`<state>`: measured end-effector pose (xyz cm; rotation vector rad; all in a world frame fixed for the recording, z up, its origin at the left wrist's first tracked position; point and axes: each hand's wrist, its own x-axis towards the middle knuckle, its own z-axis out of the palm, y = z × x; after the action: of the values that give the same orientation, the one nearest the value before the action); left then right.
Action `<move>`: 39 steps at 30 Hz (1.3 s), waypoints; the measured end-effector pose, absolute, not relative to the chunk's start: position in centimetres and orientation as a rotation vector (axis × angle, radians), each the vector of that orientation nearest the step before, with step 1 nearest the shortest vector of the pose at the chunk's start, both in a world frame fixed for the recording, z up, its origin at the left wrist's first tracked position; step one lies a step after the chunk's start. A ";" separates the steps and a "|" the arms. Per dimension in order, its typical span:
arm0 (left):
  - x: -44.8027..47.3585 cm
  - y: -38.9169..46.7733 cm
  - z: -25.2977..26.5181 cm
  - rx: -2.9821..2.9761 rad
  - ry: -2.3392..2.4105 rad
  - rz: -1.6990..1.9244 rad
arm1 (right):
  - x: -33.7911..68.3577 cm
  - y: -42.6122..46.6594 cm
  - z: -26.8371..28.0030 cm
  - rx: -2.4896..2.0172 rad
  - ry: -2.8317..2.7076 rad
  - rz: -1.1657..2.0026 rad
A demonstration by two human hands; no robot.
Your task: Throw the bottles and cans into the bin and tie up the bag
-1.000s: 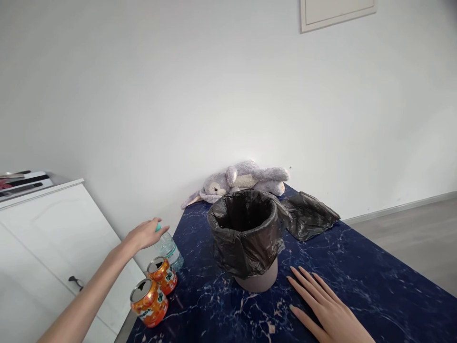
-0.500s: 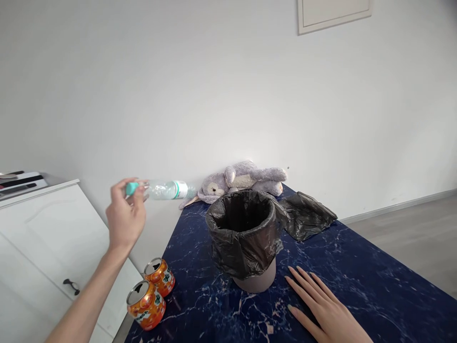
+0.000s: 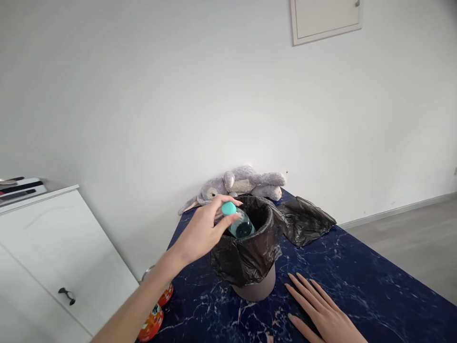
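Observation:
My left hand [image 3: 209,226] grips a clear plastic bottle [image 3: 243,226] near its turquoise cap. The bottle points down into the mouth of a bin [image 3: 254,289] lined with a black plastic bag [image 3: 246,259]; its lower part is hidden inside. My right hand [image 3: 323,312] lies flat on the dark blue marbled tabletop [image 3: 371,295], fingers spread, to the right of the bin and apart from it. Two orange drink cans [image 3: 153,324] stand left of the bin, mostly covered by my left forearm.
Behind the bin a grey plush toy [image 3: 246,181] lies on its side against the wall. Part of the black bag [image 3: 307,221] spreads over the table right of the bin. A white cabinet [image 3: 60,247] stands at the left.
My left hand has moved right with the bottle, from beside the table to over the bin, and the bottle has tipped downward into it. My right hand stays in place.

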<state>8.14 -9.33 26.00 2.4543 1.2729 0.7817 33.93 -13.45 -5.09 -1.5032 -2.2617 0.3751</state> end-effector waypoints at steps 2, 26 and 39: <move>8.4 -8.9 25.5 2.446 1.245 0.572 | 34.0 -13.3 -5.6 -1.481 -2.253 0.347; -12.6 -9.8 18.4 2.035 2.297 -0.321 | 34.0 -13.7 -5.7 -1.479 -2.269 0.307; -4.6 -10.8 26.1 2.433 2.480 0.946 | 34.2 -13.4 -6.7 -1.432 -2.223 0.264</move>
<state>-4.56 -10.78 26.06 2.4331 2.4799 0.9462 34.18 -13.43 -6.71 -1.4325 -2.2230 0.2644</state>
